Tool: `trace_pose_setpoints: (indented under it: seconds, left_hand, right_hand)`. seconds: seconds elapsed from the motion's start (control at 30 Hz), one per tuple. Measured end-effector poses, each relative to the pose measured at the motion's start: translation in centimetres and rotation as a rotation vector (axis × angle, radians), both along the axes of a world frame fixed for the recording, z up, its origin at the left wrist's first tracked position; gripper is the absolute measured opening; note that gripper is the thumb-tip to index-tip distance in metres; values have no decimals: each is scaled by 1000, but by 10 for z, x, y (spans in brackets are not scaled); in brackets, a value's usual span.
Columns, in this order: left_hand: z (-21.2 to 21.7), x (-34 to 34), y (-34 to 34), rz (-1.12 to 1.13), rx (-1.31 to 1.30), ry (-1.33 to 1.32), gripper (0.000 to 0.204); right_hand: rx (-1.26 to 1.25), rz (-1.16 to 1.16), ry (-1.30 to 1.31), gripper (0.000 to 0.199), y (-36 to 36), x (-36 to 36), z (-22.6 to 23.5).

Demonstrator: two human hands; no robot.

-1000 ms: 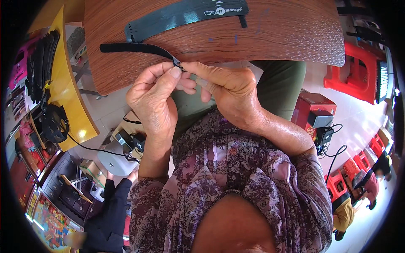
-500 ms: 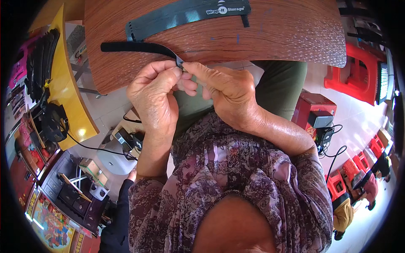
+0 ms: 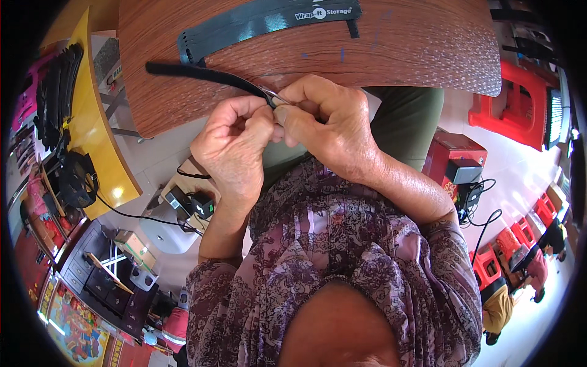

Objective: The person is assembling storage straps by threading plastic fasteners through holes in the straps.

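One view only, from the camera on my head, left of the pair, facing steeply down over my patterned blouse (image 3: 342,257) toward the wooden table (image 3: 403,55). It sits close: the table's near edge runs just above my two hands, which meet below that edge, and my forearms come in from the lower part. Fisheye bends the table edge, and the floor curves away either side of it.

A long, narrow black fabric strap (image 3: 205,74) stretches flat across the near edge of the brown wood-grain worktop (image 3: 397,55). Its right end, with a small metal piece, lifts off the worktop, pinched between both hands' fingertips.
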State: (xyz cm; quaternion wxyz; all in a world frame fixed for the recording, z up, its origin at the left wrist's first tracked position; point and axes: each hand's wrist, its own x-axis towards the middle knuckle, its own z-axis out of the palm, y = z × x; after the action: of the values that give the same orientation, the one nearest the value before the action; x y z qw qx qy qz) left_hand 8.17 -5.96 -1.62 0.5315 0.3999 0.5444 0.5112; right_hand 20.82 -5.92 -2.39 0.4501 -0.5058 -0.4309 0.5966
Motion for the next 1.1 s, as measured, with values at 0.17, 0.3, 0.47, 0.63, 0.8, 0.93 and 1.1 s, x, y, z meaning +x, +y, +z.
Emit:
trace_pose_setpoints:
  seconds: [0.17,0.3,0.47,0.63,0.8,0.93,1.1]
  left_hand:
    - [3,-5,0,-49,97,316,6]
    - [0,-9,1,-102,282,544,10]
    - [-1,-8,0,-129,291,569,11]
    - [-4,-11,-3,-69,204,398,11]
    - [-3,-11,2,-96,397,593,14]
    - [-3,-9,5,-164,613,809,19]
    - [-4,-10,5,-193,639,783,21]
  right_hand:
    - [140,52,-158,4,6,4,0]
    - [248,105,-242,5,10,7,0]
    - [115,82,-107,5,7,5,0]
    - [-110,142,102,6,14,9,10]
    - [-57,242,64,7,15,12,8]
    - [0,231,35,6,14,10,4]
    - [74,220,-89,5,13,9,0]
